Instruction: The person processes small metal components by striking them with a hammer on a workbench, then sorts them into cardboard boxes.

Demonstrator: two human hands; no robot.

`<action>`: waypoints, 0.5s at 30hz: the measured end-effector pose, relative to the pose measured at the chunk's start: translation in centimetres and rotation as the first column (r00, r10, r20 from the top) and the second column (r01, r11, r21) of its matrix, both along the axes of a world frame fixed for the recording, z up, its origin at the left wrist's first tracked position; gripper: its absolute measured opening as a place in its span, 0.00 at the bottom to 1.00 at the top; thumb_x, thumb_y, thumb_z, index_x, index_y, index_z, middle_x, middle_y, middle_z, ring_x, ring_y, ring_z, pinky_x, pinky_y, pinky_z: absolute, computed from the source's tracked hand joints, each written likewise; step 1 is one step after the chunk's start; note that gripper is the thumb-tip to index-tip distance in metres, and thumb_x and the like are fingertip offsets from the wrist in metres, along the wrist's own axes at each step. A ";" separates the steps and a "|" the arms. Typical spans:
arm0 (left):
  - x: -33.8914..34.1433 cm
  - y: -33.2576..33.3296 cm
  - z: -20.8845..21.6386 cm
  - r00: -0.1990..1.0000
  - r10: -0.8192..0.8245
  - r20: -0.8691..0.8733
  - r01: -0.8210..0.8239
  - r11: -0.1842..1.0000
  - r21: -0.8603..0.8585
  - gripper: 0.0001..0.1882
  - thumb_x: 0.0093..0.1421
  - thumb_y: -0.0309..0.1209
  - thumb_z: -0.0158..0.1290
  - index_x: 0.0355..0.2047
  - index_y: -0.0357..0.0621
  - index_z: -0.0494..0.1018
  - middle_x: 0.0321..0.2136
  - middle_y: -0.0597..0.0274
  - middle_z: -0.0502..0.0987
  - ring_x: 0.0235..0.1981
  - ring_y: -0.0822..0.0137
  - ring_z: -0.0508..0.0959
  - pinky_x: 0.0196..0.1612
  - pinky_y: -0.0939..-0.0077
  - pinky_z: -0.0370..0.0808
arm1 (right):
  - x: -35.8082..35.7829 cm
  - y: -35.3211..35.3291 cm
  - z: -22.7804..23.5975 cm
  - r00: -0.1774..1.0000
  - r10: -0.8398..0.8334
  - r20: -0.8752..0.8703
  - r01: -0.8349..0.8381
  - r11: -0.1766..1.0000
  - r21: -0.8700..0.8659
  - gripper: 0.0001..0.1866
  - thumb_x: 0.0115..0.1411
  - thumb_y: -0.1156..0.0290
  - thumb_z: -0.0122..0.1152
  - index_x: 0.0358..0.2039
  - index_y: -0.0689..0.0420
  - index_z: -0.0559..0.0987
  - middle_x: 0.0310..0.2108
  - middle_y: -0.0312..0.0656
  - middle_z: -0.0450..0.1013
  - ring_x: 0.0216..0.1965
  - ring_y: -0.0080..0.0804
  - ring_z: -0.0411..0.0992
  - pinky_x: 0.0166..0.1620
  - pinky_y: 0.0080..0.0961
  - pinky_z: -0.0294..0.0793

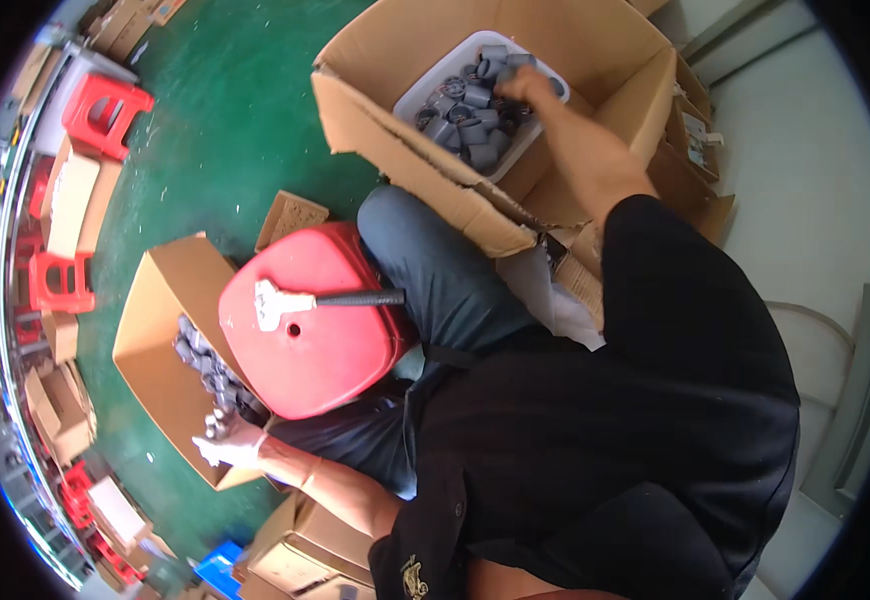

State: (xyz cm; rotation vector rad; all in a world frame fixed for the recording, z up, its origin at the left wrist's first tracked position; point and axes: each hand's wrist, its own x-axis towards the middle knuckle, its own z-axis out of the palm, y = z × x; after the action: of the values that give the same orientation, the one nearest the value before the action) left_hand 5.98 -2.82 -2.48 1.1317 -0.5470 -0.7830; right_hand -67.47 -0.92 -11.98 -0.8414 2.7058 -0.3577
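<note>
My left hand [235,443], in a white glove, is closed on a small shiny grey part [220,422]. It is over the near end of an open cardboard box [160,375], where more grey parts [205,365] lie heaped. Up to the right, my bare right hand [527,86] reaches into a white plastic tub [407,108] of grey cylindrical parts [475,133]. Its fingers are blurred among the parts, so their grip is unclear. The tub stands inside a large cardboard box [435,205]. Between my knees, a hammer-like tool [340,299] with a black handle lies on a red stool [325,365].
A small cardboard tray [290,218] sits on the green floor [225,110] behind the stool. Closed cartons [310,545] stand beside my left arm. Red stools [105,112] and boxes line a long bench at the far left. A pale wall [805,160] rises at the right.
</note>
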 end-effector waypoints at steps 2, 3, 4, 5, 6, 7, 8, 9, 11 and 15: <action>3.3 -0.1 -2.4 0.885 0.047 0.464 -0.012 0.997 -0.079 0.09 0.60 0.37 0.54 0.29 0.46 0.69 0.23 0.60 0.73 0.24 0.64 0.74 0.34 0.65 0.74 | -0.6 -3.9 5.4 0.967 0.254 -0.002 -0.253 0.966 0.058 0.32 0.40 0.49 0.70 0.40 0.62 0.83 0.36 0.46 0.80 0.33 0.38 0.77 0.38 0.32 0.78; 3.9 -0.5 -3.6 0.481 0.155 0.863 -0.140 0.985 -0.099 0.10 0.57 0.35 0.58 0.31 0.44 0.70 0.24 0.57 0.74 0.24 0.61 0.75 0.35 0.63 0.74 | 0.6 -5.1 9.1 0.932 0.358 -0.054 -0.360 0.933 -0.026 0.29 0.39 0.51 0.71 0.38 0.60 0.84 0.32 0.45 0.80 0.29 0.37 0.75 0.34 0.30 0.78; 1.7 -1.2 -2.9 -0.281 0.089 0.956 -0.441 0.873 -0.211 0.19 0.47 0.33 0.65 0.35 0.38 0.71 0.27 0.50 0.75 0.27 0.52 0.76 0.39 0.57 0.75 | -0.8 -5.0 11.2 0.914 0.405 -0.026 -0.403 0.898 -0.178 0.25 0.43 0.61 0.71 0.44 0.54 0.83 0.37 0.45 0.80 0.35 0.37 0.77 0.41 0.34 0.78; 2.9 0.0 -3.3 -0.272 0.102 0.957 -0.430 0.877 -0.216 0.24 0.46 0.35 0.65 0.40 0.35 0.70 0.30 0.45 0.76 0.29 0.46 0.76 0.43 0.55 0.73 | 5.7 -8.3 11.8 0.867 0.498 0.006 -0.490 0.855 -0.171 0.25 0.43 0.61 0.71 0.44 0.54 0.83 0.37 0.45 0.80 0.35 0.37 0.77 0.41 0.34 0.78; 2.9 -0.7 -3.6 -0.243 0.090 0.966 -0.422 0.887 -0.189 0.24 0.46 0.36 0.64 0.41 0.35 0.70 0.29 0.45 0.75 0.31 0.45 0.76 0.45 0.53 0.72 | 5.2 -8.4 14.1 0.798 0.602 -0.001 -0.585 0.776 -0.235 0.26 0.43 0.61 0.71 0.45 0.55 0.82 0.38 0.44 0.80 0.35 0.37 0.77 0.41 0.33 0.78; 2.8 -1.0 -4.0 -0.247 0.016 0.969 -0.471 0.872 -0.135 0.23 0.47 0.38 0.63 0.39 0.35 0.70 0.29 0.44 0.75 0.32 0.46 0.75 0.46 0.52 0.72 | 6.1 -8.1 14.5 0.719 0.694 -0.014 -0.666 0.684 -0.299 0.27 0.43 0.62 0.70 0.46 0.55 0.81 0.38 0.44 0.80 0.35 0.37 0.77 0.40 0.32 0.77; 2.2 -1.3 -4.0 -0.359 -0.041 0.933 -0.520 0.838 -0.163 0.17 0.54 0.39 0.59 0.37 0.42 0.68 0.29 0.48 0.74 0.31 0.51 0.75 0.44 0.58 0.73 | 11.3 -6.8 16.6 0.624 0.781 -0.031 -0.737 0.575 -0.354 0.27 0.43 0.62 0.70 0.47 0.56 0.80 0.38 0.43 0.79 0.35 0.37 0.76 0.40 0.31 0.77; 5.7 -2.5 -7.5 0.324 0.231 0.917 -0.346 0.931 -0.112 0.21 0.54 0.39 0.60 0.42 0.40 0.68 0.35 0.48 0.74 0.34 0.51 0.76 0.42 0.61 0.75 | 16.1 -5.5 19.5 0.508 0.859 -0.061 -0.794 0.440 -0.419 0.28 0.43 0.63 0.70 0.48 0.56 0.79 0.39 0.43 0.79 0.35 0.37 0.76 0.39 0.30 0.76; -0.3 0.6 -0.8 0.990 0.081 -0.116 -0.096 0.987 -0.130 0.14 0.65 0.41 0.52 0.40 0.44 0.67 0.37 0.52 0.74 0.33 0.62 0.78 0.34 0.72 0.75 | 27.5 -3.1 23.8 0.329 0.937 -0.115 -0.819 0.222 -0.529 0.29 0.44 0.64 0.69 0.50 0.57 0.78 0.40 0.42 0.78 0.35 0.36 0.75 0.39 0.28 0.76; -1.2 0.9 0.2 1.000 0.014 0.025 -0.012 0.998 -0.066 0.08 0.69 0.38 0.44 0.35 0.49 0.62 0.24 0.59 0.75 0.22 0.70 0.74 0.28 0.81 0.70 | 41.3 1.0 19.0 0.103 0.991 -0.085 -0.977 0.085 -0.197 0.28 0.42 0.71 0.67 0.48 0.48 0.76 0.42 0.39 0.74 0.37 0.44 0.74 0.40 0.35 0.75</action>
State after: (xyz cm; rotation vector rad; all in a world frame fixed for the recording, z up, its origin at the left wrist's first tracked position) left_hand 4.76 -1.96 -2.24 1.0850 -0.5826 -0.7354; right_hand -26.16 0.06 6.99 -2.3932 1.3405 -0.2866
